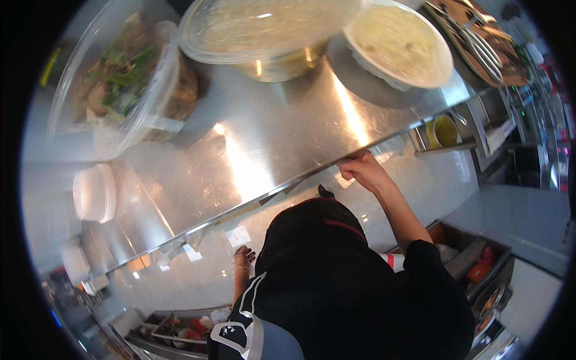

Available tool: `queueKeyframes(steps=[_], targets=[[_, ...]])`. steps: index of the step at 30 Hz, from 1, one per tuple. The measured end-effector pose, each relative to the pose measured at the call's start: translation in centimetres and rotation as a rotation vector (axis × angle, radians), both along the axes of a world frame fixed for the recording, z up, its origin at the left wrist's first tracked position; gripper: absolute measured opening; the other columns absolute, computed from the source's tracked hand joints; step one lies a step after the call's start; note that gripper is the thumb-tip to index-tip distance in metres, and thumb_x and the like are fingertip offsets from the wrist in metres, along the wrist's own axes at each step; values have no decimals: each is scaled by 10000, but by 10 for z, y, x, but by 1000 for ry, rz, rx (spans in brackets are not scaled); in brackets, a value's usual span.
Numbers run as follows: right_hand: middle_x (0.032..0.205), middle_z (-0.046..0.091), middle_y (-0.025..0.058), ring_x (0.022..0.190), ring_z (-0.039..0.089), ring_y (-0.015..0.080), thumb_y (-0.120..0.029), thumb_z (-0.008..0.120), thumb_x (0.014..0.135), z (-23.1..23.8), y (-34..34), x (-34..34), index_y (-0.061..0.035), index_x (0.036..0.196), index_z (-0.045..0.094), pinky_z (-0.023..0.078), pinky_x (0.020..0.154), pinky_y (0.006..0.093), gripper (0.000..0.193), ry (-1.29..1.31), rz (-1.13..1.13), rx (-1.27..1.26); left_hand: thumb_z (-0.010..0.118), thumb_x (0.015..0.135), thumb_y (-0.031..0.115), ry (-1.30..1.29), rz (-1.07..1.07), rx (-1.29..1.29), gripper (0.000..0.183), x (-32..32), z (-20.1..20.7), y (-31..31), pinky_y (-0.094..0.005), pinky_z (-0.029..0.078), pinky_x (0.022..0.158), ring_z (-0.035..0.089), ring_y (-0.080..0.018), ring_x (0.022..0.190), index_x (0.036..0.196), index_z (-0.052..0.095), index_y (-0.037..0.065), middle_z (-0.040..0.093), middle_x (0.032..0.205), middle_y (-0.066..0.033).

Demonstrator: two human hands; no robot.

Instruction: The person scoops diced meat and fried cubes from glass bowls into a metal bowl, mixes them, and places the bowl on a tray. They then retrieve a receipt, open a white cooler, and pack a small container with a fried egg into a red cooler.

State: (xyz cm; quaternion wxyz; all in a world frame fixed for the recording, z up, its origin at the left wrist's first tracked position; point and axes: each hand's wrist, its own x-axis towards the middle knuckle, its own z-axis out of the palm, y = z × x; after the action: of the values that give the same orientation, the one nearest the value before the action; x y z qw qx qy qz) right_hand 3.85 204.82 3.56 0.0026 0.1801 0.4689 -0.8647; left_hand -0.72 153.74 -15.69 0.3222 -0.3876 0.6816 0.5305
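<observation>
At the front edge of the steel counter (288, 138), my right hand (365, 169) is closed, its fingers curled at the rim. Whatever those fingers hold, if anything, is hidden. My left hand (244, 257) hangs low beside my black apron, fingers loosely apart, and what looks like a clear glove covers it. Neither hand touches the food. On the counter stand a wide clear-lidded bowl (264, 45) and an oval white tub (399, 45) of pale yellow food under film. To their left is a clear plastic container (129, 90) with brown pieces and green leaves.
Stacked white plastic containers (96, 192) sit at the counter's left end. A board with tongs (480, 51) lies at the far right. Below it, a yellow-green pot (445, 131) rests on a shelf. Open food bins (480, 261) stand behind me on the right.
</observation>
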Motion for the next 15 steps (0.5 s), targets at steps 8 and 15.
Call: queueKeyframes(steps=[8,15], targets=[[882,631,89,665,538,83,3,681,758,152,-64,61,27,922,641,431,588,202,171,476,-13,-51,576,841,251,-41,-394,25,428,-73,-31,6,-388,519,605,630,-292,742,1197,493,28,607,981,-162],[698,552,59,524,488,137,-95,706,802,275,-87,83,29,890,639,370,446,256,167,945,321,315,537,858,229,-55,-562,63,307,-112,-104,-7,-361,502,495,609,-253,632,1084,515,23,583,882,-137]])
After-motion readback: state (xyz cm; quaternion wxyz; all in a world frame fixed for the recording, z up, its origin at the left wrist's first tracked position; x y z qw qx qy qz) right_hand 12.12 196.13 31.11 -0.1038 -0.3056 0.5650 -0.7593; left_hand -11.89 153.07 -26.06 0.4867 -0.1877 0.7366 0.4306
